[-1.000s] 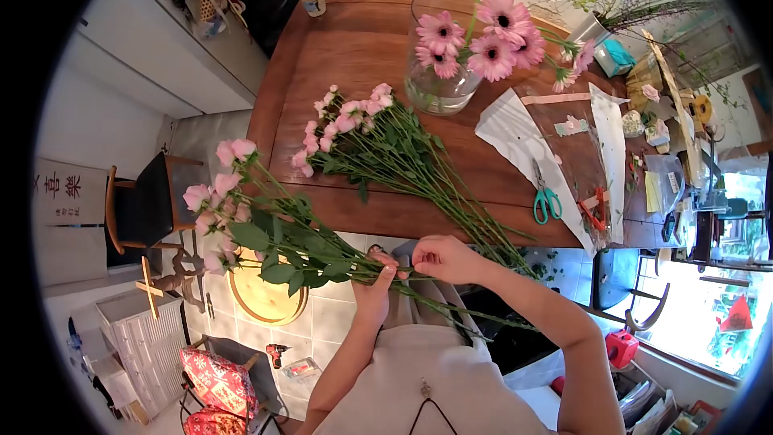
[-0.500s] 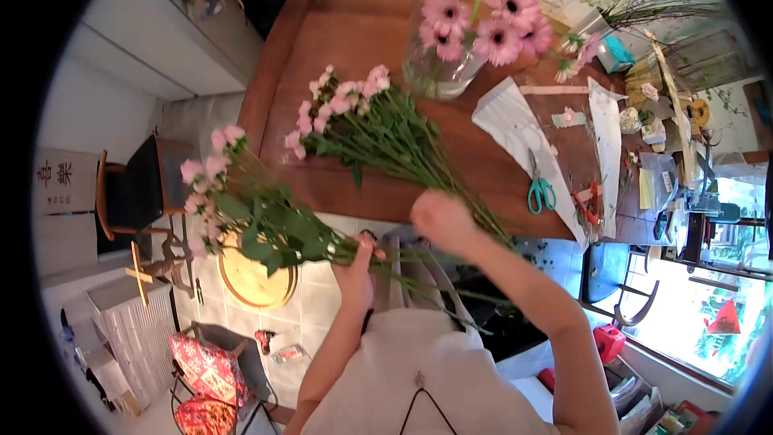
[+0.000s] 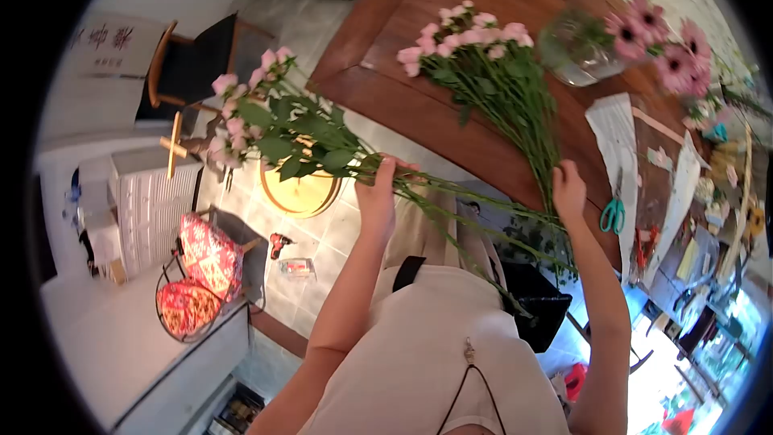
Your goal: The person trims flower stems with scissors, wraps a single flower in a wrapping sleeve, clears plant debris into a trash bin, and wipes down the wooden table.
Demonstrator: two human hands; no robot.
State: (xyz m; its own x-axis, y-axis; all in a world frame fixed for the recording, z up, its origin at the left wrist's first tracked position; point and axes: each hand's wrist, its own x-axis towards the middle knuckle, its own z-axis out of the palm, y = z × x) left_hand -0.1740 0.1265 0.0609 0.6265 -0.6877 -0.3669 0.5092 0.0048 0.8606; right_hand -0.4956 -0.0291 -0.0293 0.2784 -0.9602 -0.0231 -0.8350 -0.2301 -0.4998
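Observation:
My left hand (image 3: 377, 193) is wrapped round the stems of a bunch of pink roses (image 3: 310, 133), held in front of my apron. Its blooms point to the left and the bare stems run to the right across my body. At the table's front edge my right hand (image 3: 568, 192) has its fingers closed on the lower stems of a second pink rose bunch (image 3: 499, 72). That bunch lies on the wooden table, blooms toward the back. How many stems the right fingers grip is hidden.
A glass vase (image 3: 580, 52) with pink gerberas (image 3: 656, 40) stands on the wooden table (image 3: 386, 40). Teal scissors (image 3: 613, 214) lie on white paper (image 3: 616, 141) at the right. A black bin (image 3: 541, 318) is below my right arm. A chair (image 3: 197, 60) stands at the far left.
The view has turned, so the table and vase appear farther right. My right hand has moved from above the stems to grip the table bunch's stem ends. The left hand still holds its bunch.

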